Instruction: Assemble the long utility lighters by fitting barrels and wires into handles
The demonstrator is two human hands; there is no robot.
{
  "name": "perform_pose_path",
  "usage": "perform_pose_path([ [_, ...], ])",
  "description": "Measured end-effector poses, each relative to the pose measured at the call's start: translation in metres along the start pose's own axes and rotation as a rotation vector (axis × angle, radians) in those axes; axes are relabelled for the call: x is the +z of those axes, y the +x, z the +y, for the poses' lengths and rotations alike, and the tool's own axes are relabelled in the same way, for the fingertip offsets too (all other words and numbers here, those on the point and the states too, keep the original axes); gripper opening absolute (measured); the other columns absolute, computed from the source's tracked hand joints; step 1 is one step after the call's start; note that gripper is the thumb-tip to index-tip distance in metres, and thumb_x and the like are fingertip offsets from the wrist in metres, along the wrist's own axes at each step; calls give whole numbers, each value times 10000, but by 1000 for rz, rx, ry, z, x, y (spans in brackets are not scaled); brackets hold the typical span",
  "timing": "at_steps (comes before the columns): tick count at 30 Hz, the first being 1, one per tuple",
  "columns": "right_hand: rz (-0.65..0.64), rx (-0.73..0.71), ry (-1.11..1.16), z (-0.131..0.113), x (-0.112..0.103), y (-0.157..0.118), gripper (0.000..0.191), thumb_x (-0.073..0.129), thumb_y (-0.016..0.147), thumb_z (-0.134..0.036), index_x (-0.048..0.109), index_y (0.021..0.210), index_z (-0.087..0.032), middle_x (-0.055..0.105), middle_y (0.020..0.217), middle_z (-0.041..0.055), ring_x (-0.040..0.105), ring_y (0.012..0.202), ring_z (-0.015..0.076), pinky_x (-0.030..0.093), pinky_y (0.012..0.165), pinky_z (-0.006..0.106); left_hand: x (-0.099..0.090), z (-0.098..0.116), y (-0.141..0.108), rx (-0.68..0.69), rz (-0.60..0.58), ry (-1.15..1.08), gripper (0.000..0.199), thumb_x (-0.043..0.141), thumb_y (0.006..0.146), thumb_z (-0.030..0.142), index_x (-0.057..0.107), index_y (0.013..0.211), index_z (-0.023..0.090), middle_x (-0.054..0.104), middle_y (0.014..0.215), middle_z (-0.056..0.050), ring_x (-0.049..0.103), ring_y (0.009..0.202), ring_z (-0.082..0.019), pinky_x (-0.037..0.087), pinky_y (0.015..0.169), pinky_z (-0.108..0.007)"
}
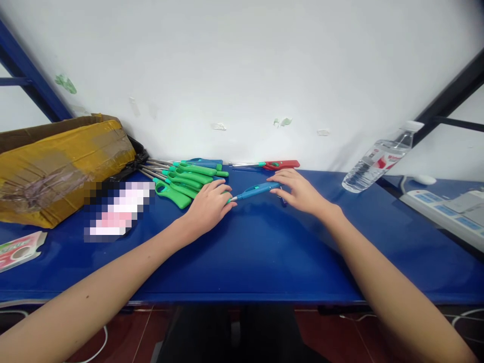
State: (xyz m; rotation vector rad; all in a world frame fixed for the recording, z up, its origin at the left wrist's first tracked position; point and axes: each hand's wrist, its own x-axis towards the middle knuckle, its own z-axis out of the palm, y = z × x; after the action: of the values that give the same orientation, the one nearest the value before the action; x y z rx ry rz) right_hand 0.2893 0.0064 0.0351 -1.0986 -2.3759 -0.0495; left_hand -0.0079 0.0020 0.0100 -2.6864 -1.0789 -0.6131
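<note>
A blue gas lighter (259, 190) lies crosswise between my hands, just above or on the blue table. My left hand (212, 204) is closed, its fingers pinching the metal nozzle end. My right hand (297, 190) has its thumb and fingers around the end of the lighter's handle. Below the right thumb shows a small dark blue piece (283, 201), too small to name. Beside my left hand, several green lighters (189, 179) lie in a pile with their nozzles to the left. A blue lighter (206, 163) lies behind them.
By the wall lies a red lighter (283, 165). A taped cardboard box (64, 169) stands at the left, with a printed card (20, 249) before it. On the right are a tilted-looking water bottle (378, 161) and a white power strip (446, 212). The table's front edge (245, 296) is near me.
</note>
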Motion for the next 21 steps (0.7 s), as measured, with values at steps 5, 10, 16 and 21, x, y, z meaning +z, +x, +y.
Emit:
perform_pose_path([
  [5,-35,-13,17,-3,2,0,301,641,887,-366,710,1139,-216,718,1115,110,613,1110,308,477,997,504,2,-3,-1,5,-15,3,211,576,969,292,724,981,142,686,1165,-110,517,1285,-324,461,1055,-473],
  [10,-83,30,74,-11,3,1,256,708,816,-346,726,1046,-236,716,1078,95,609,1123,315,485,980,513,3,-3,-1,16,-3,-33,253,582,957,336,713,1046,138,661,1215,-134,502,1302,-328,434,1094,-494],
  [16,-190,15,129,-19,14,2,254,739,807,-374,708,1007,-221,718,1068,89,589,1148,303,471,993,481,4,2,-2,56,-25,-35,330,612,940,388,701,1109,119,641,1257,-153,475,1328,-344,428,1106,-498],
  [21,-224,11,135,-23,20,1,270,709,839,-388,696,1045,-214,705,1084,103,605,1085,295,489,946,461,7,0,-4,84,-53,-49,277,606,945,357,720,1048,126,634,1269,-155,462,1339,-350,430,1100,-517],
])
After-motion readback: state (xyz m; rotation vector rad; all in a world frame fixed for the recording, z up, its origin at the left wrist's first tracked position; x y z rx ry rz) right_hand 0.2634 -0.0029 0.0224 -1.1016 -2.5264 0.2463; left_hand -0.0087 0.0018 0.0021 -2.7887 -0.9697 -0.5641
